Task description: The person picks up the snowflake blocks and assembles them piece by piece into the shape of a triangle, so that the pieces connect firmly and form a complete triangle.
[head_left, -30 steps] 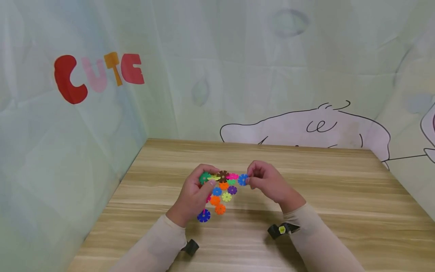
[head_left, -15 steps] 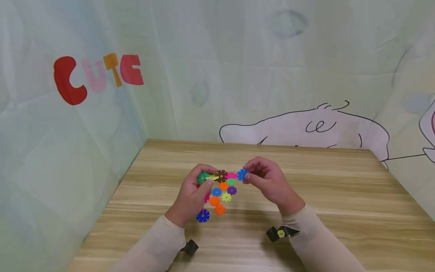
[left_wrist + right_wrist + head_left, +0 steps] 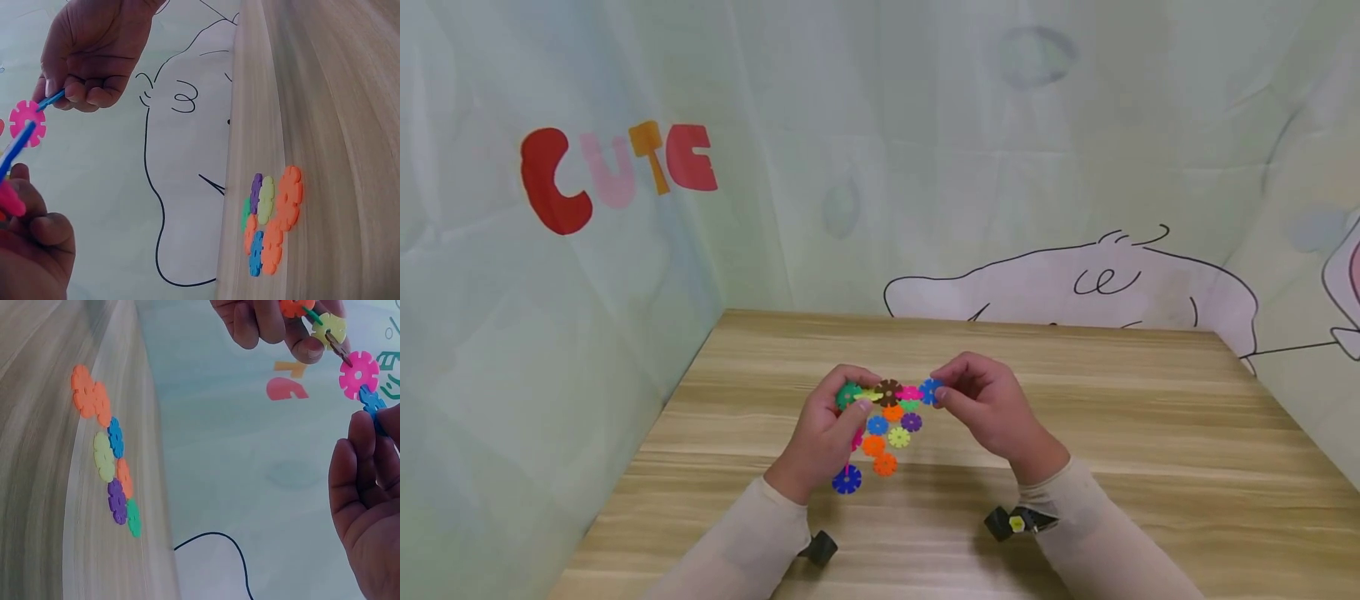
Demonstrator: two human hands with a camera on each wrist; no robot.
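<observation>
Above the table, my left hand [image 3: 822, 437] pinches a chain of slotted plastic snowflake discs between thumb and fingers. Green, yellow, brown [image 3: 884, 387] and pink discs show along its top, and a dark blue disc [image 3: 842, 485] hangs at its lower end. My right hand [image 3: 1000, 412] pinches a blue disc [image 3: 928, 392] by its edge. In the right wrist view, that blue disc's edge meets the rim of the chain's pink disc [image 3: 348, 379]. My left hand's fingers hide part of the chain.
Several loose discs lie in a cluster on the wooden table below the hands, among them an orange disc [image 3: 880, 469], a purple disc [image 3: 917, 426] and a yellow-green disc [image 3: 894, 441]. A printed cloth wall [image 3: 797, 208] stands behind and left of the table.
My right hand has brought the blue disc leftward, from a gap beside the chain to the pink disc's edge. My left hand has stayed nearly still with the chain.
</observation>
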